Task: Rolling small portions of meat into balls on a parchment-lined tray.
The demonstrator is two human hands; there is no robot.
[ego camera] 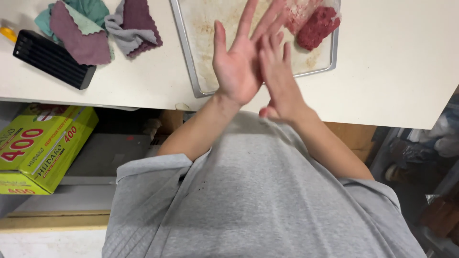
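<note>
Red minced meat (316,27) lies on a metal tray (184,45) just beyond the grip: left hand (237,64) and right hand (278,79) press together, fingers spread, holding nothing, above the worktop (392,71).

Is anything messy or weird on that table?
A bit. The metal tray has brownish smears on its liner, with a lump of raw minced meat in one corner. The cloths lie crumpled. Both hands hold nothing.
</note>
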